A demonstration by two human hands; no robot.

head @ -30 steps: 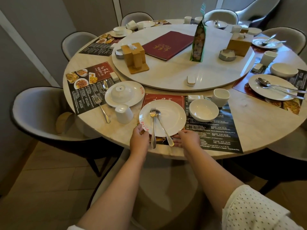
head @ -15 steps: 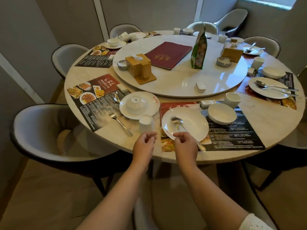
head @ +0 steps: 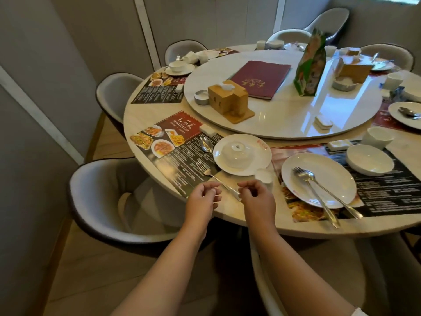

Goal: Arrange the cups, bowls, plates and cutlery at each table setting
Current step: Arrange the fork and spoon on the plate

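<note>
Both hands, left hand (head: 202, 195) and right hand (head: 256, 196), hover loosely curled, holding nothing; better take the fork (head: 219, 182) by its handle first.

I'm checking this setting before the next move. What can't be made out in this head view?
- Upturned cup: lower part hidden behind the right hand.
- Fork: handle end hidden by the same hand.
- Far settings: too small and blurred.
- Right-hand plate: cut off by the frame edge.
</note>
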